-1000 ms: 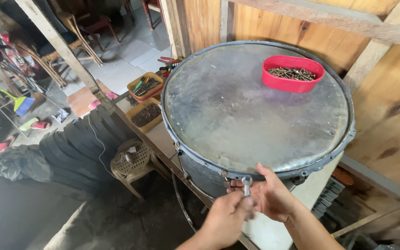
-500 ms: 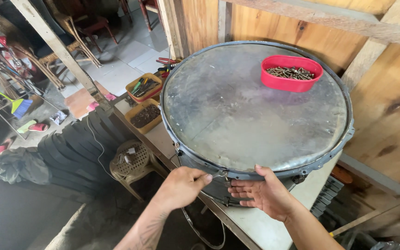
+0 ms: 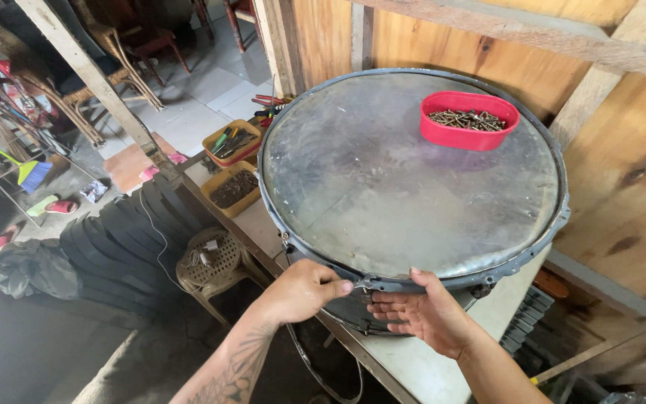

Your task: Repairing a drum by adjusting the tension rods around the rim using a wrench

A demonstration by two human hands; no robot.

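Two hands meet at the near edge of the drum. The left hand is curled, thumb and forefinger pinched on a small metal lug fitting at the hoop. The right hand lies palm up beneath the same spot, fingers spread and loosely cupped, thumb tip touching the hoop's lower edge; it holds nothing that I can see.

The drum lies flat on the bench, its worn grey skin facing up, the near rim overhanging the bench edge a little. A red tray of screws sits on the skin at the far side, well apart from both hands.

To work the fitting well, I judge the pinch should stay close to the hoop so the small part does not twist away, while the open palm below stays under it to catch anything that drops. Pressure is best kept sideways on the hardware, not down on the skin, since a push on the rim could tilt the drum and slide the tray. The lug below the hoop is partly hidden by the fingers, so how far it is seated cannot be told.

Beyond the drum, two yellow trays of tools and small parts stand at the bench's left end. A woven stool stands on the floor below, beside stacked dark hoops. Plank walls close the right side.
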